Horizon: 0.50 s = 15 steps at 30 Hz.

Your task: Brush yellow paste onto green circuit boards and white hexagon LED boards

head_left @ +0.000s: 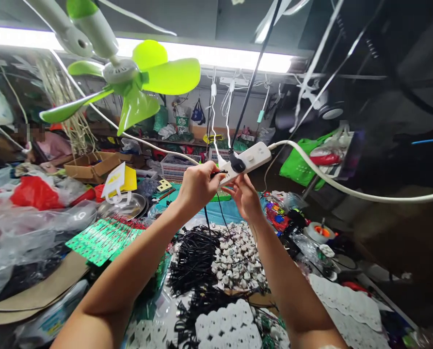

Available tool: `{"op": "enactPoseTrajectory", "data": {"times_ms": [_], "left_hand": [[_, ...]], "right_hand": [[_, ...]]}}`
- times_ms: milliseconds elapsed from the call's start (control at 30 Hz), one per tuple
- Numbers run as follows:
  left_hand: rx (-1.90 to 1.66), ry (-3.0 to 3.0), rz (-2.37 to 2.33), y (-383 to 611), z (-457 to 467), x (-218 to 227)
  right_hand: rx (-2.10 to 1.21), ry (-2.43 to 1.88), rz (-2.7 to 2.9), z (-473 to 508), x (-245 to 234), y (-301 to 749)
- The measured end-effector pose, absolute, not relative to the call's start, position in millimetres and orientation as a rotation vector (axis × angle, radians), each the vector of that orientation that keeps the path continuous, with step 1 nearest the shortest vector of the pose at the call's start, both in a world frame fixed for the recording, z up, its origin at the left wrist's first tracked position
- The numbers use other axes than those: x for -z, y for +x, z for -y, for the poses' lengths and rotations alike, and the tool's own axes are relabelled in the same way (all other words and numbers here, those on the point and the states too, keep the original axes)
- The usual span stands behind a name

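A white power strip (250, 160) hangs in the air on a thick white cable (332, 182), with a black plug (237, 165) in one socket. My left hand (196, 186) is raised to its near end, fingers pinched on a thin black wire with a red tip (219, 172). My right hand (246, 196) is just below the strip, fingers curled up against its underside. The black wire drops to a pile of black cables (194, 261) on the table. Beside that pile lie several small white round parts (238, 257).
A green fan (129, 82) hangs at upper left, close above my left arm. Green circuit strips (100, 240), plastic bags (23, 228), a cardboard box (90, 165) and a metal dish (123, 207) crowd the left. Tape rolls (320, 231) and white foam trays (347, 300) lie right. A person sits far left.
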<state>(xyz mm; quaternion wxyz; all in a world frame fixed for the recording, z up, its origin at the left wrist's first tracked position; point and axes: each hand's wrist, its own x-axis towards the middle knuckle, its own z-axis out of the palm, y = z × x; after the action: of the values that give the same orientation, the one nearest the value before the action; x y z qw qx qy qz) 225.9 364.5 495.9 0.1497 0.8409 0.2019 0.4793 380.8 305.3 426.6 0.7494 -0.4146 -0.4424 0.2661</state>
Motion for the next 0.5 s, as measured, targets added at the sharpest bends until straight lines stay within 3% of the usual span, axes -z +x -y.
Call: {"op": "enactPoseTrajectory", "data": {"times_ms": [500], "left_hand": [[-1.315, 2.590, -0.680, 242.9, -359.7, -500.0]], "right_hand": [[-0.285, -1.029, 1.112, -315.3, -433.5, 377.4]]}}
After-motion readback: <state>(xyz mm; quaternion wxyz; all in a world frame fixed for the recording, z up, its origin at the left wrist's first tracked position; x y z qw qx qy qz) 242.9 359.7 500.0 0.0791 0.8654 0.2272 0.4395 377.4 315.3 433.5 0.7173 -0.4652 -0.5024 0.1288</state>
